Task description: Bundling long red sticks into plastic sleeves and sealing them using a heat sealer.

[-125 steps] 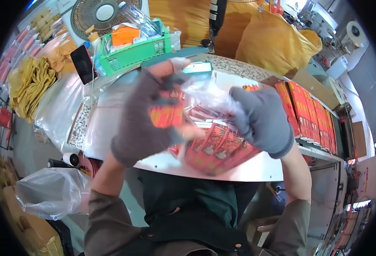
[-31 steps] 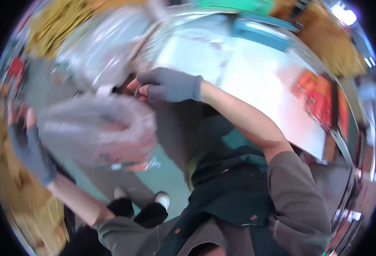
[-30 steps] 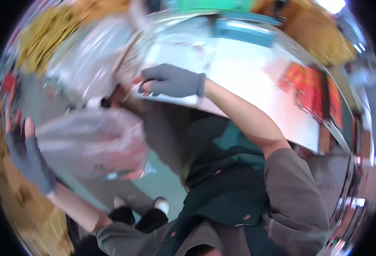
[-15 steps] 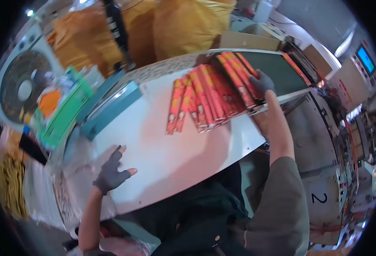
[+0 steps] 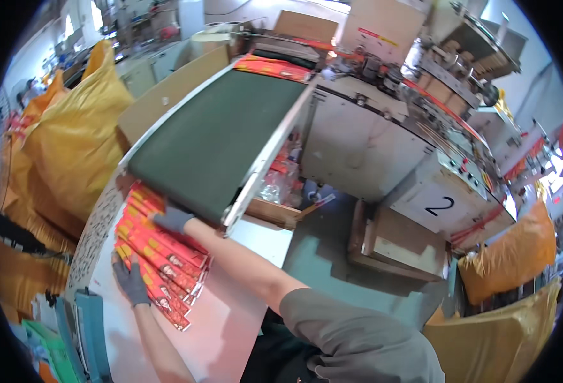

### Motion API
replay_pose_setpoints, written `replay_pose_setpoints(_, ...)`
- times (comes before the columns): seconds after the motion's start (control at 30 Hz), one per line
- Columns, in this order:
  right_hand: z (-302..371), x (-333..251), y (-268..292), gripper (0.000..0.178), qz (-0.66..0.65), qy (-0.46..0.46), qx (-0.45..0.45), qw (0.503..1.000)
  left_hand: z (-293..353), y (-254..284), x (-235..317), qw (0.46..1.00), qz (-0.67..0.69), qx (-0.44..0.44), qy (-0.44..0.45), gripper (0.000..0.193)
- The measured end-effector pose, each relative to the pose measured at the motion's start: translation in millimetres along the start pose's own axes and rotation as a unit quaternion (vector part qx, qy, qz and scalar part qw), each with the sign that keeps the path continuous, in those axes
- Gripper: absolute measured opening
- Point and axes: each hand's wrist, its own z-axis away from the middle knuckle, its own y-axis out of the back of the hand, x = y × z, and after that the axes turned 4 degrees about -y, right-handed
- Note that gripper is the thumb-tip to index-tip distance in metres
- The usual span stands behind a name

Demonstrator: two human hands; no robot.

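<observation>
Long, flat red-and-yellow packets (image 5: 160, 255) lie overlapping in a fanned row on the white table, just off the end of the green conveyor belt (image 5: 217, 121). My left hand (image 5: 130, 279), in a grey fingerless glove, rests against the row's left side with fingers apart. Reaching across from the right, my right hand (image 5: 171, 219), gloved the same way, lies over the packets close to the belt's end. Its fingers seem laid out on them, though partly blurred. More red packets (image 5: 275, 67) sit at the belt's far end.
The belt's metal side rail (image 5: 268, 159) stands right of my right arm. A cardboard panel (image 5: 173, 89) and yellow sacks (image 5: 70, 140) line the far left. At the lower left is a teal metal device (image 5: 90, 332). White machine cabinets (image 5: 358, 140) stand to the right.
The view has swung right toward the conveyor. My left hand has come from the bare tabletop to the packets; my right hand has moved off the belt's packets, which now lie on the table.
</observation>
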Motion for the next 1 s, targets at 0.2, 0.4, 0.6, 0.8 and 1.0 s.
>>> replay_pose_setpoints(0.2,84.6,-53.0,5.0,0.107,0.037,-0.022,-0.118,0.992,52.6,-29.7,88.0,0.934,0.27,-0.072,0.224,0.072)
replay_pose_setpoints(0.4,254.4,-26.7,61.8,0.102,-0.055,-0.043,-0.322,0.944,242.1,4.5,191.5,0.898,0.296,-0.075,0.318,0.06)
replay_pose_setpoints(0.6,356.8,-22.6,71.1,0.113,-0.21,-0.013,-0.406,0.889,304.6,5.6,285.4,0.922,0.202,0.007,0.331,0.021)
replay_pose_setpoints(0.8,310.9,-123.9,74.4,0.123,-0.187,0.119,-0.373,0.901,272.8,69.6,235.8,0.982,0.129,-0.068,0.119,0.078)
replay_pose_setpoints(1.0,278.7,-155.5,74.5,0.135,-0.177,0.273,-0.335,0.884,240.4,94.9,247.8,0.968,0.131,-0.184,0.107,0.086)
